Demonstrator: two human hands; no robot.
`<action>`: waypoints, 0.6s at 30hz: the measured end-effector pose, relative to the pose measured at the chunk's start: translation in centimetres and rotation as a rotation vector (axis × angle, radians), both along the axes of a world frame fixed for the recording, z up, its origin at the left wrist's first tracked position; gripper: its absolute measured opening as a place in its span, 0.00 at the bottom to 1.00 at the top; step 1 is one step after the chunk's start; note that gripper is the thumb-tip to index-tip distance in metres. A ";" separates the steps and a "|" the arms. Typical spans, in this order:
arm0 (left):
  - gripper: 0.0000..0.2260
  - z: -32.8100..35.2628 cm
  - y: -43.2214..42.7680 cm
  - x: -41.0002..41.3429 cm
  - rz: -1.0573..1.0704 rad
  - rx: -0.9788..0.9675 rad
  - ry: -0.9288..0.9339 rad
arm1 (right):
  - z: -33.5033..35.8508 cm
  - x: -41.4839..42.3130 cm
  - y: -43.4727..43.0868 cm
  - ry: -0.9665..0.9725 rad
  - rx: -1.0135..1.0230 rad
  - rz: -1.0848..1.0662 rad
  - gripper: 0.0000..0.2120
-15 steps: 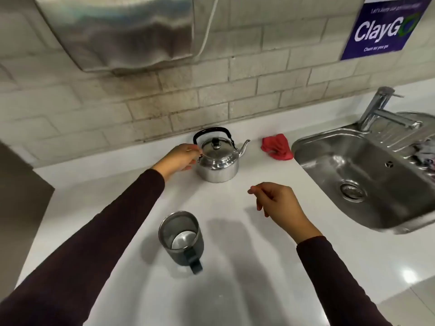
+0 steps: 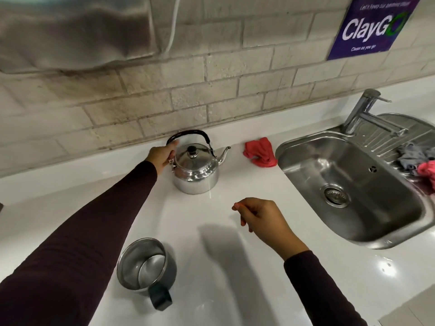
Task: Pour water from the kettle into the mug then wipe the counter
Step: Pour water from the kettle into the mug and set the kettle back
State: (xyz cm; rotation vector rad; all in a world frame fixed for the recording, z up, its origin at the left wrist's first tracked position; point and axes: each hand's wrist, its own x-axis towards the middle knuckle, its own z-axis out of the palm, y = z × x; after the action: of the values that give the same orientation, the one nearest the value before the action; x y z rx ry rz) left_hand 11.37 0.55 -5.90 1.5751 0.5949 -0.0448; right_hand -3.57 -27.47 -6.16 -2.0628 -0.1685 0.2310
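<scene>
A shiny steel kettle (image 2: 196, 171) with a black handle stands upright on the white counter (image 2: 235, 267) near the tiled wall, spout pointing right. My left hand (image 2: 162, 155) rests against its left side at the base of the handle; I cannot tell whether the fingers grip it. A steel mug (image 2: 144, 264) with a dark handle stands near the front, empty as far as I can see. My right hand (image 2: 261, 217) hovers over the middle of the counter, fingers loosely curled, holding nothing. A red cloth (image 2: 260, 154) lies crumpled right of the kettle.
A steel sink (image 2: 348, 184) with a tap (image 2: 367, 114) fills the right side. Grey and pink cloths (image 2: 419, 161) lie on its drainer. A metal dispenser (image 2: 70, 31) hangs on the wall above left. The counter's front edge runs at the lower right.
My left hand has shifted slightly up along the kettle's left side toward the handle. The view has moved closer. My right hand stays in about the same place.
</scene>
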 end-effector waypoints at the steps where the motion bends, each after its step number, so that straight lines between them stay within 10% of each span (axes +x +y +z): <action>1: 0.11 0.1 0.0 0.3 0.010 0.003 -0.045 | -0.1 -0.1 -0.2 0.000 -0.009 0.004 0.10; 8: 0.11 1.7 -1.2 2.2 -0.106 0.256 -0.145 | -0.8 -0.3 -1.6 0.031 -0.023 -0.011 0.10; 18: 0.15 5.8 -1.6 -1.1 0.051 0.127 -0.342 | -0.9 -0.3 -1.7 0.000 0.000 0.000 0.10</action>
State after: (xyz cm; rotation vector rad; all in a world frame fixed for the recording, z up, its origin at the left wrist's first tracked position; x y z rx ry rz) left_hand 10.23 -1.04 -0.12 1.6423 0.3736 0.3007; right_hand -3.83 -29.13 -7.01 -2.0629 -0.1687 0.2315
